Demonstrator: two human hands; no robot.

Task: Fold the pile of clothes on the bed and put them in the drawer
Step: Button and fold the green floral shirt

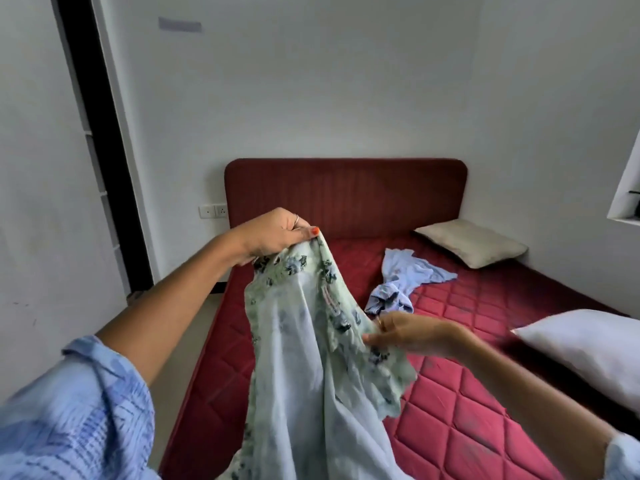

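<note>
A pale green garment with a dark floral print point(311, 358) hangs in the air over the near left part of the red quilted mattress point(485, 393). My left hand point(273, 233) grips its top edge, held high. My right hand point(405, 332) pinches the garment's right edge lower down. The cloth drapes down out of the bottom of the view. A crumpled light blue garment point(405, 278) lies on the mattress farther back, apart from both hands. No drawer is in view.
A beige pillow point(471, 245) lies by the dark red headboard point(346, 192). A white pillow point(588, 351) sits at the right edge of the bed. A dark door frame point(100, 140) and bare floor lie to the left; a window ledge point(627, 202) is at the right.
</note>
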